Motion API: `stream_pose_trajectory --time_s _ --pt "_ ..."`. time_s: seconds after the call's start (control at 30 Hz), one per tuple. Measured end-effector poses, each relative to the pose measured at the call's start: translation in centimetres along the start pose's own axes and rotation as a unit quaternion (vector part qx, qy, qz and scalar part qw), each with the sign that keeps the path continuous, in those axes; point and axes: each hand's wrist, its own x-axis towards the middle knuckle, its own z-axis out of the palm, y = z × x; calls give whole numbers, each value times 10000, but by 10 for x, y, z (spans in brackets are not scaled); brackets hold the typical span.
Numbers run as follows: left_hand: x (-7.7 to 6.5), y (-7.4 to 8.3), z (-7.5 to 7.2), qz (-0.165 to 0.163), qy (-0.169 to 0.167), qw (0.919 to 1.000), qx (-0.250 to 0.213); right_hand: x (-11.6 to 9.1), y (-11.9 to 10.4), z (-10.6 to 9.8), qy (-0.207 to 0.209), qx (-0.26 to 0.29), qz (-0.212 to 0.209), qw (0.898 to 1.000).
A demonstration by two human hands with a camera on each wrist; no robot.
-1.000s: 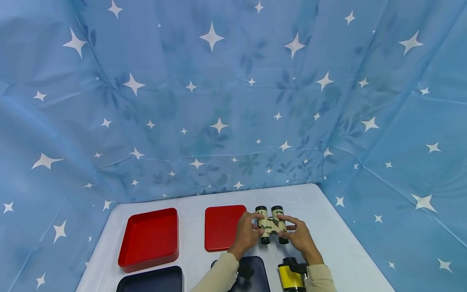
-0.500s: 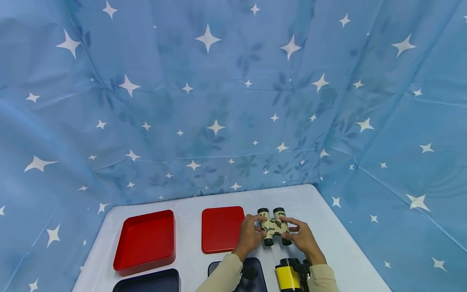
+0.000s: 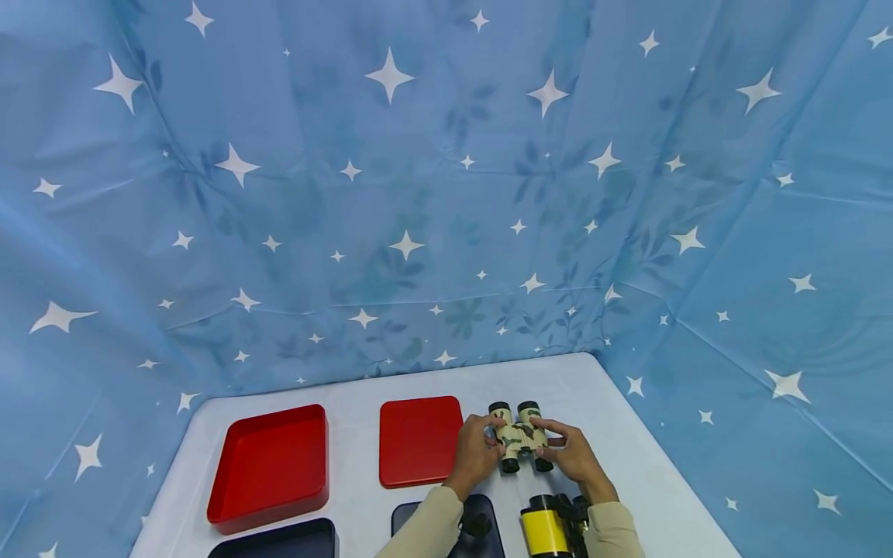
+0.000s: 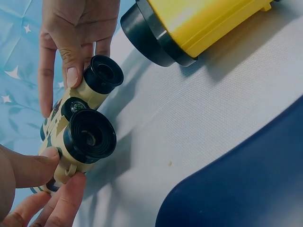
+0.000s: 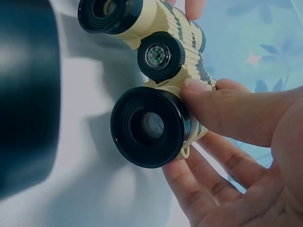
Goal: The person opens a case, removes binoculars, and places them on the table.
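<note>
A pair of camouflage binoculars (image 3: 519, 435) is held at the right part of the white table, eyepieces toward me. My left hand (image 3: 477, 449) grips its left barrel, with the thumb near the eyepiece. The right barrel is pinched between the thumb and fingers of my right hand (image 3: 575, 457). Up close in the right wrist view, a small round compass (image 5: 157, 56) sits between the black eyepieces (image 5: 147, 126). Shadows fall on the white cloth beneath. Closer to me, beside my right wrist, lie yellow and black binoculars (image 3: 544, 532), partly hidden by the sleeve.
Left of my hands lies a flat red panel (image 3: 421, 442), and farther left a red tray (image 3: 272, 465). A dark blue tray (image 3: 275, 540) stands at the front left. Under my left forearm is a dark blue panel (image 3: 491, 539). Blue star-patterned curtains (image 3: 418, 194) enclose the table.
Both hands have shifted the camouflage binoculars slightly to the right, away from the red panel, keeping their grip. The head view has turned a little, so the whole scene slides left.
</note>
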Motion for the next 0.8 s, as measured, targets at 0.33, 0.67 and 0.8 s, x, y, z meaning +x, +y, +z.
stream_pose_trajectory --time_s 0.33,0.67,0.8 --pt "-1 -2 1 -89 40 9999 45 3 3 4 -21 -152 171 9997" --pt "0 -6 5 -278 -6 9996 13 1 5 3 -78 -102 63 9999" --pt "0 -6 6 -289 -31 9996 -39 1 5 1 -94 -93 74 9999"
